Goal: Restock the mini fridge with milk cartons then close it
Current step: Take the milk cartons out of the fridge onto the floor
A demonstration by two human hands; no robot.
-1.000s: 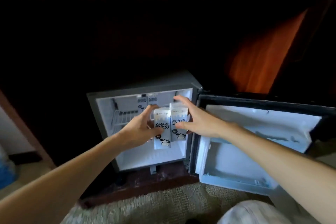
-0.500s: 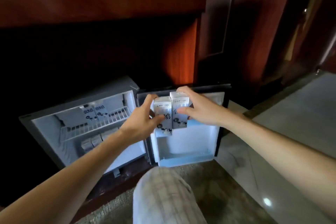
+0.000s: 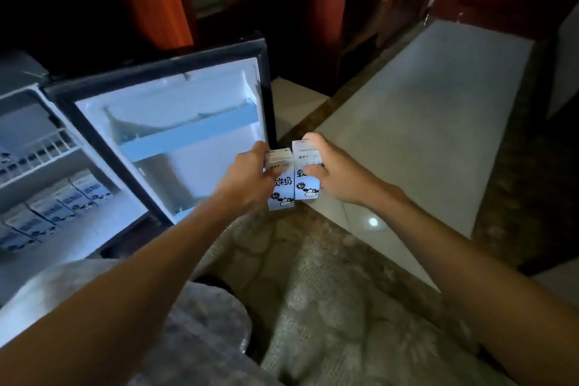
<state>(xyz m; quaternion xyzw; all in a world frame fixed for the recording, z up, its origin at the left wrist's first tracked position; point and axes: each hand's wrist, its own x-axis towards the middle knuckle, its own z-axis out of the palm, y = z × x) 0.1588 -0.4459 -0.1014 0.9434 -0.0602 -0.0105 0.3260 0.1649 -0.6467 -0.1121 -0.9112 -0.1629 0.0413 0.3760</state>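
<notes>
Head view, the only one I have. My left hand grips the left carton, and my right hand grips the right carton. The fingers of each hand are curled round the upper part of its box. The two cartons stand upright and touch side by side, the right one a little higher.

What changed is where they are. A second ago the pair was at the mouth of the fridge. Half a second ago it was in front of the door. Now it hangs just past the door's free edge, over the seam between rug and tile floor. My view has swung right with it, so the cabinet sits at the left margin. The grip looks unchanged.

I read this as two cartons not yet shelved and drifting away from the cavity. The stocked cartons already line the lower shelf, so space there may be tight. The door's rail looks bare and may be the better spot. Either way the pair must come back left. The door stands wide open, so closing it is still to do.
</notes>
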